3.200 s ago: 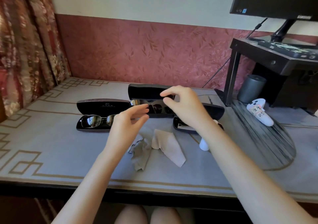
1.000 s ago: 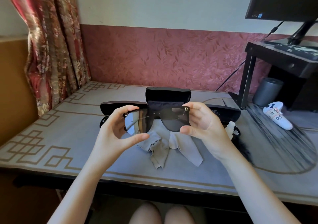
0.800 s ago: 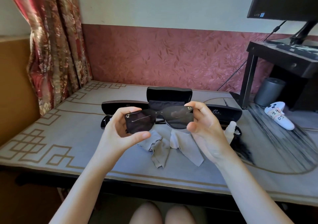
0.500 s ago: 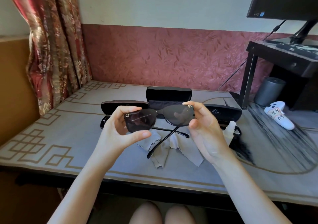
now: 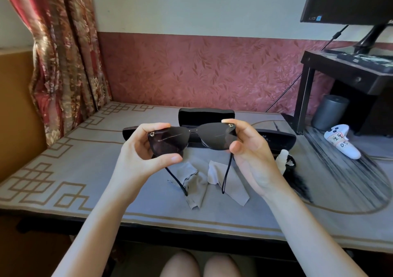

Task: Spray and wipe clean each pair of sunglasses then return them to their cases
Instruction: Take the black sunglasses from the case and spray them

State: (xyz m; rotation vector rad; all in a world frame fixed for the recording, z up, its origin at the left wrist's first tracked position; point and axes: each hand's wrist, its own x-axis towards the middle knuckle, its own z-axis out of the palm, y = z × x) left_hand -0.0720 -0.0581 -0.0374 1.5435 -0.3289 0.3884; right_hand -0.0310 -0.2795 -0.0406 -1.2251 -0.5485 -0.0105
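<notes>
The left hand [image 5: 140,155] and right hand [image 5: 251,155] each pinch one end of the single sunglasses [image 5: 191,137]. Three cases [image 5: 206,117] and two cloths [image 5: 231,183] lie on the table. The long axis of the glasses runs left-right, with the temples pointing toward the person.

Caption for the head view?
Left hand and right hand hold unfolded dark sunglasses above grey cloths, before an open case.

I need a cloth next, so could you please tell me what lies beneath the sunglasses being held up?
Two grey cloths lie on the table beneath the sunglasses, partly crossed by their hanging arms. The lenses hide the tabletop just behind them.
</notes>
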